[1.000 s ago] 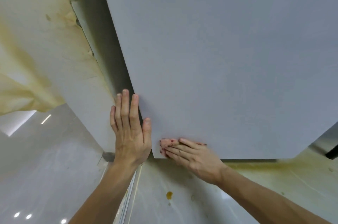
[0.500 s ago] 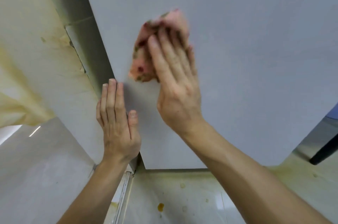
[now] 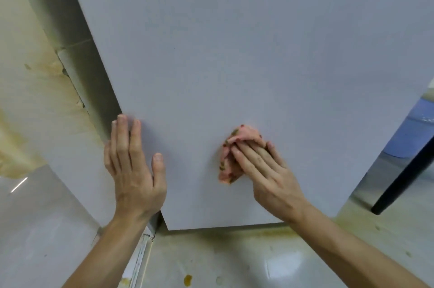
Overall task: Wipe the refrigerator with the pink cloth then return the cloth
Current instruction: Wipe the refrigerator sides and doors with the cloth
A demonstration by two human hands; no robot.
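Both hands are lying flat against the large pale grey, smooth-fronted refrigerator (image 3: 234, 52), which is filling most of the view. The left hand (image 3: 135, 170) is resting spread and holding nothing, its straight fingers reaching the refrigerator's left edge and its thumb pointing up along the front. The right hand (image 3: 265, 177) is pressing with straight fingers on the crumpled pink cloth with dark spots (image 3: 226, 167), pinning it to the lower part of the front, well to the right of the left hand. The cloth is sticking out above and to the left of the fingertips.

A glossy pale tiled floor (image 3: 47, 229) is spreading out below the refrigerator, and a yellowish streak is running along its bottom edge. A cream wall with yellow-brown stains (image 3: 35, 99) is standing to the left. At the right edge, a blue object (image 3: 411, 123), too blurred to identify, is showing behind a slanted black leg (image 3: 404, 175). A small orange-yellow spot (image 3: 187, 280) is sitting on the floor near the bottom of the view.
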